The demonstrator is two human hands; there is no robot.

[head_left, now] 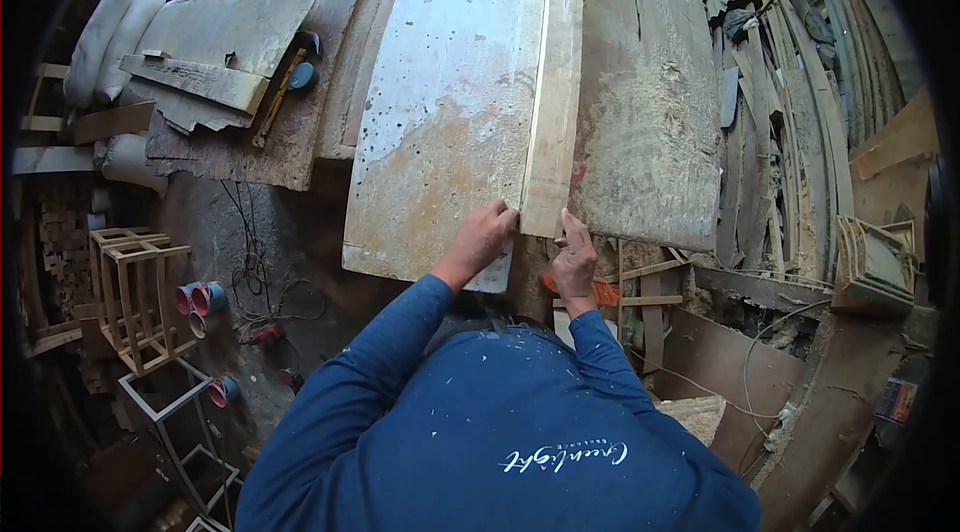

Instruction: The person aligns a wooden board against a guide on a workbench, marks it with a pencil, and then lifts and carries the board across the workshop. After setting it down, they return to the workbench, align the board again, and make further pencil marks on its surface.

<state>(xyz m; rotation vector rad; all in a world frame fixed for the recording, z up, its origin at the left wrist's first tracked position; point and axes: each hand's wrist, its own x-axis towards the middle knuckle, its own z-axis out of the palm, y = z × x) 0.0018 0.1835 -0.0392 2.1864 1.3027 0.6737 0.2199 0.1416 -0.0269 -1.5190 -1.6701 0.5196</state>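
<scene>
A long, narrow wooden plank (pixel 552 122) runs away from me along the right edge of a pale, worn board (pixel 440 102). At the plank's near end, my left hand (pixel 485 240) is closed at its left edge, with the knuckles over the pale board. My right hand (pixel 575 260) pinches the plank's right near corner, its thumb and fingers pressed together. Parts of the fingertips of both hands are hidden. To the right lies a wider board (pixel 645 122) covered in sawdust.
Offcuts and a yellow-handled tool (pixel 280 97) lie on the left bench. Below are a small wooden frame (pixel 140 292), cups (pixel 208 299) and dark cables (pixel 255 272). Long scrap strips (pixel 790 132) are piled on the right. An orange object (pixel 603 292) sits beside my right wrist.
</scene>
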